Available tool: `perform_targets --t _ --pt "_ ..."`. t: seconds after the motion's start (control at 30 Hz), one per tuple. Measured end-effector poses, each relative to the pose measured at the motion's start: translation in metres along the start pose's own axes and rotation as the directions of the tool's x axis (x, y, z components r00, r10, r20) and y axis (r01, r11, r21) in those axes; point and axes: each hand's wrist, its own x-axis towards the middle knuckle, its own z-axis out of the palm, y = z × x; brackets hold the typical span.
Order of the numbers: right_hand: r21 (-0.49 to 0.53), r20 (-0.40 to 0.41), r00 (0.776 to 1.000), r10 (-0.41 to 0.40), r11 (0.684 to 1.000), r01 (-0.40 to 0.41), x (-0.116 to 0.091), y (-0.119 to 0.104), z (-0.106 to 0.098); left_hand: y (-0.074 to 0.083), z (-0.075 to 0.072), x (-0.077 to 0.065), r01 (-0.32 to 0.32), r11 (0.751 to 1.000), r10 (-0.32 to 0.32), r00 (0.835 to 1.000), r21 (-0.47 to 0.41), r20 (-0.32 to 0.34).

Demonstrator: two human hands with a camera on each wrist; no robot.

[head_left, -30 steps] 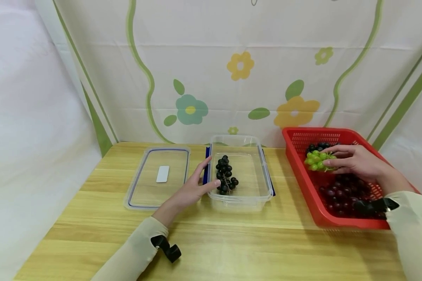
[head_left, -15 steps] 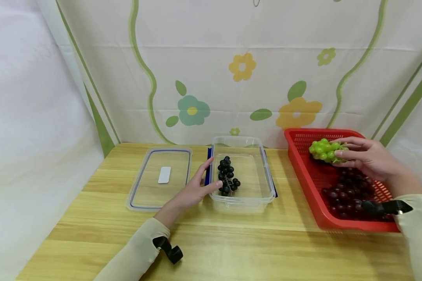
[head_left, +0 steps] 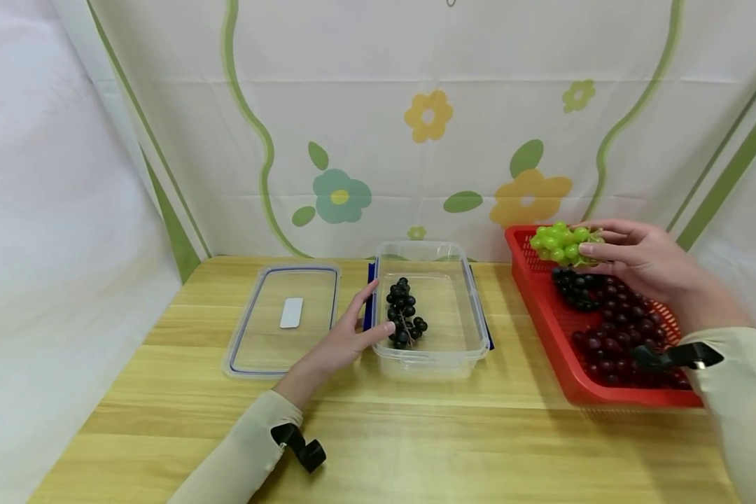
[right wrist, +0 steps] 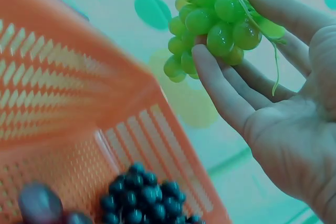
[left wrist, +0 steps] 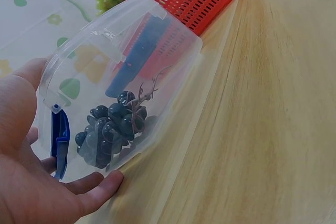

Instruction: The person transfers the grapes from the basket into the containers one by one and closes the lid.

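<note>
My right hand [head_left: 649, 262] pinches a bunch of green grapes [head_left: 557, 245] above the far part of a red basket [head_left: 557, 350]. In the right wrist view, thumb and fingertips grip the green bunch around its stem end. My left hand [head_left: 337, 346] rests against the left side of a clear plastic container [head_left: 441, 360], its thumb by the rim and its fingers along the wall. A bunch of black grapes [head_left: 402, 311] lies inside the container, on the left. In the basket are another black bunch [head_left: 577, 287] and dark red grapes [head_left: 620, 343].
A clear lid [head_left: 264, 343] with a blue seal lies left of the container on the wooden table [head_left: 416, 448]. Blue latches [left wrist: 60, 142] hang at the container's sides. A patterned cloth [head_left: 365, 126] stands behind the table.
My right hand has lifted the green grapes from inside the basket to above its far side. More of the black bunch beneath shows. The left hand stays at the container.
</note>
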Motion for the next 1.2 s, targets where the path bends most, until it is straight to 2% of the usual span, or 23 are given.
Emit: perform_targets --t 0.13,0.3,0.5,0.7,0.93,1.07,1.2 --pt "-0.063 0.009 1.000 -0.017 0.998 0.017 0.008 -0.007 0.025 0.000 -0.001 0.000 0.001 1.000 -0.001 1.000 -0.002 0.004" --pt "-0.194 -0.030 1.000 -0.007 0.981 0.001 0.020 -0.017 0.061 0.000 -0.001 0.000 -0.006 1.000 0.006 1.000 0.000 0.014" --pt "-0.419 -0.075 0.996 0.044 0.905 -0.072 0.036 -0.026 0.108 0.000 -0.001 0.000 -0.009 1.000 0.009 1.000 -0.011 0.003" --pt "-0.477 -0.051 0.994 0.093 0.872 -0.106 0.051 -0.020 0.144 0.000 -0.002 0.002 -0.012 1.000 0.012 1.000 -0.013 0.005" --pt "-0.521 0.013 0.987 0.159 0.844 -0.129 0.064 -0.001 0.167 0.000 0.001 0.004 -0.015 1.000 0.015 1.000 -0.005 0.014" --pt "-0.569 0.018 0.986 0.164 0.813 -0.125 0.067 0.010 0.173 -0.001 0.002 0.006 -0.017 1.000 0.017 1.000 0.000 0.018" --pt "-0.585 0.007 0.986 0.169 0.800 -0.133 0.068 0.021 0.178 -0.001 0.004 0.008 -0.015 1.000 0.015 1.000 0.007 0.016"
